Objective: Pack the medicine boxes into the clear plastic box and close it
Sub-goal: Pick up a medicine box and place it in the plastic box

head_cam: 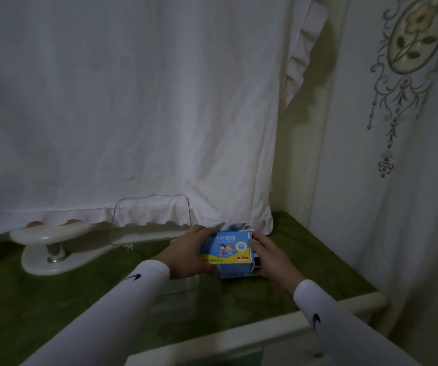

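Hands meet at the lower centre of the frame around a blue medicine box (225, 248): the left hand (190, 253) grips its left end with curled fingers, and the right hand (268, 256) holds its right end. White boxes (235, 274) lie just beneath it on the green bench (41, 299). Left of them the clear plastic box (183, 285) sits partly hidden by the left forearm, its transparent lid (150, 220) standing upright behind. Farther left rests a white two-tiered stand (51, 244), before a white cloth (123, 101).
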